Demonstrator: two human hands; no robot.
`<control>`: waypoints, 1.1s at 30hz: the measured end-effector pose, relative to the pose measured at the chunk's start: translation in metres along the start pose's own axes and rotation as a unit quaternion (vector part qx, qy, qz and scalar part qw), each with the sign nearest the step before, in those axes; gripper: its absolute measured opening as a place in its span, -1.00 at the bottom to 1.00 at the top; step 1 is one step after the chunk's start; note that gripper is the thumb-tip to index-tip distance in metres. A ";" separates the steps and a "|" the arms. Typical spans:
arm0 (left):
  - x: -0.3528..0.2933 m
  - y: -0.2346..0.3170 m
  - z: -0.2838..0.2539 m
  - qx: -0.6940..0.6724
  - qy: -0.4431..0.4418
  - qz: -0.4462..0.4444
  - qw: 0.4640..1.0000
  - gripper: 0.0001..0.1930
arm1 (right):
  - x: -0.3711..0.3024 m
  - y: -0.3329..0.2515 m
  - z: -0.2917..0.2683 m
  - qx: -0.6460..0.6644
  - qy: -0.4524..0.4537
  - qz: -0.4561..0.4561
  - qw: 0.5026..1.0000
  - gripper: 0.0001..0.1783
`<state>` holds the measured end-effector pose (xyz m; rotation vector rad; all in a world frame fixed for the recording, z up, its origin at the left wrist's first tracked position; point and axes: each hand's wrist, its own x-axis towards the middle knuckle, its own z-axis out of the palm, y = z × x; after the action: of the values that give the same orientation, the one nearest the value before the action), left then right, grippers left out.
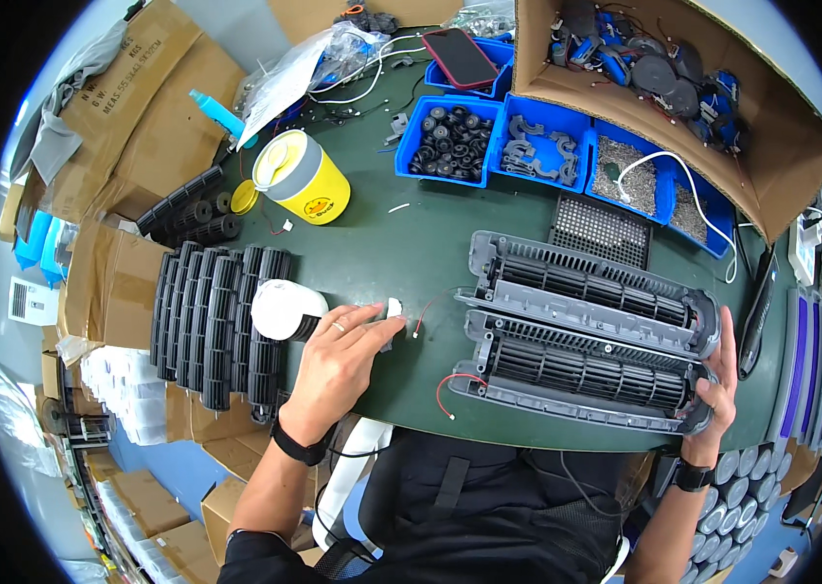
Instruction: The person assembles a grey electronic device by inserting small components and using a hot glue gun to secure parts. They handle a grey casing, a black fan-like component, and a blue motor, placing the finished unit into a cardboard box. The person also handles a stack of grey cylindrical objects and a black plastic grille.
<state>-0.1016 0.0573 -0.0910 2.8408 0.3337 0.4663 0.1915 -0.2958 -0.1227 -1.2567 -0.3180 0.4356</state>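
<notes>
Two long grey fan housings (586, 316) lie side by side on the table, each with a black ribbed roller inside. My right hand (719, 384) grips their right ends, thumb over the nearer one and fingers along the outer side. My left hand (338, 365) is palm down left of the housings, its fingers closed about a small white scrap (394, 308); a greyish bit shows under the fingers, its kind unclear. Right by that hand stands a white round container (280, 309) with a dark band. Thin red wires with small white plugs (417, 335) trail from the housings' left ends.
Black ribbed rollers (221, 321) are stacked at the left, near a yellow cup (302, 178). Blue bins (450, 141) of small parts line the back, below an open carton (790, 146) of motors. A black perforated tray (601, 231) sits behind the housings; a black tool (757, 311) lies right.
</notes>
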 end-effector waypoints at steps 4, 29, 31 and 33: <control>-0.004 -0.002 -0.002 0.025 -0.008 0.012 1.000 -0.63 | -0.001 0.001 0.000 0.015 0.005 -0.002 1.000 0.29; 0.131 0.030 -0.021 -0.413 -0.081 -0.303 0.855 -0.67 | 0.000 0.000 -0.002 -0.002 -0.004 -0.003 1.000 0.28; 0.142 0.031 -0.016 -0.412 -0.118 -0.333 0.840 -0.68 | 0.000 0.000 -0.003 0.003 0.002 0.002 1.000 0.29; 0.145 0.030 -0.011 -0.414 -0.119 -0.329 0.840 -0.69 | 0.000 0.002 -0.006 0.001 0.004 0.003 1.000 0.30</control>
<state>0.0345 0.0688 -0.0318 1.7574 0.7870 0.0603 0.1942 -0.3002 -0.1261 -1.2568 -0.3072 0.4365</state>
